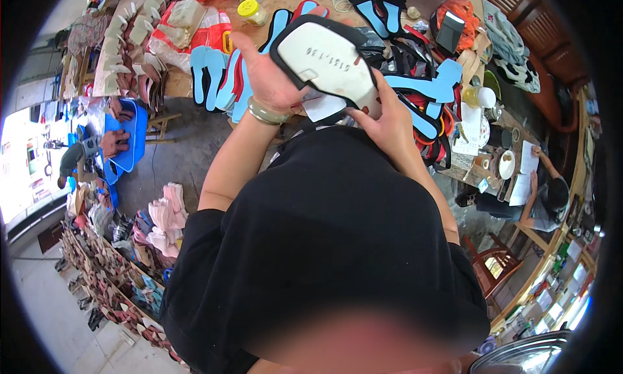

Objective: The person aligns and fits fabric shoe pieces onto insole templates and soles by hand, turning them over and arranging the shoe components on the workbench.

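Note:
A sole-shaped piece [321, 53], white on its upward face with a black rim and dark printed marks, is tilted above the table's near edge. My right hand [389, 118] grips its narrow lower end, thumb on the near side. My left hand [269, 79] is palm up against its left edge, thumb stretched away from it. The piece covers most of the left fingers; a fingertip seems to show past its top edge. A pale bangle is on my left wrist. Light-blue and black insole-shaped pieces [214, 75] lie behind and left of my left hand.
More light-blue and black pieces [422, 88] are heaped right of my hands. A yellow-lidded jar [252, 12] and a red plastic bag [217, 24] stand farther back. Blue bins [133, 137] are at the left. A person [548, 192] sits at the right with papers.

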Action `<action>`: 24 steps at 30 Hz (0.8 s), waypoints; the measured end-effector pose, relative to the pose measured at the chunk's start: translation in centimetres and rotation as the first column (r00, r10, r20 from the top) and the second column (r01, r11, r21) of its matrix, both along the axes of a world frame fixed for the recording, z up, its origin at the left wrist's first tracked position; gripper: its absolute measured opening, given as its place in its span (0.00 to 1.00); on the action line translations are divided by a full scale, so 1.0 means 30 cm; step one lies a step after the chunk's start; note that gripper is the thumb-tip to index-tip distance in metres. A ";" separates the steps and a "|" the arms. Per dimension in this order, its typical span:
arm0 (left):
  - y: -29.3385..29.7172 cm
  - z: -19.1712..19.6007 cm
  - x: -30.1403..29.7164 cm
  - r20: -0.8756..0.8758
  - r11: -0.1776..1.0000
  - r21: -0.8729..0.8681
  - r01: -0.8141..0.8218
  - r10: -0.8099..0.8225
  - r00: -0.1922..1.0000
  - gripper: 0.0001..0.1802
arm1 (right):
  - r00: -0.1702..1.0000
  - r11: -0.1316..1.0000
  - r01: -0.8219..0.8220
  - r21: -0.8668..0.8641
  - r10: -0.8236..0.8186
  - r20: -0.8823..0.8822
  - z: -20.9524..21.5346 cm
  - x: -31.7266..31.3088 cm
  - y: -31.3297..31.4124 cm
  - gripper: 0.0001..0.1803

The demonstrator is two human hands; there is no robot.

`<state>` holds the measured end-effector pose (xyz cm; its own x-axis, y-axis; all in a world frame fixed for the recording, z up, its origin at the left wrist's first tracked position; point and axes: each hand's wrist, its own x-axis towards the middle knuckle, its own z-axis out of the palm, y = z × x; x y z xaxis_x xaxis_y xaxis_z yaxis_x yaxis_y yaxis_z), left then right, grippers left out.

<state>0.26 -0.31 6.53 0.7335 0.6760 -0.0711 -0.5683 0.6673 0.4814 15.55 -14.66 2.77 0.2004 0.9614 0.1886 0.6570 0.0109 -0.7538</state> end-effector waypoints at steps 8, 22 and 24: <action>-0.059 -0.012 0.054 0.059 0.978 0.096 -0.183 0.178 0.982 0.37 | 0.961 0.995 0.099 -0.023 -0.102 -0.256 -0.068 -0.035 0.025 0.46; -0.013 0.010 0.046 0.109 0.993 0.099 -0.063 0.052 0.993 0.31 | 0.942 0.956 0.237 0.172 -0.184 -0.280 -0.093 -0.039 0.020 0.44; -0.020 0.022 0.051 0.124 0.990 0.133 -0.047 0.030 0.992 0.32 | 0.957 0.955 0.216 0.203 -0.165 -0.240 -0.104 -0.044 0.025 0.45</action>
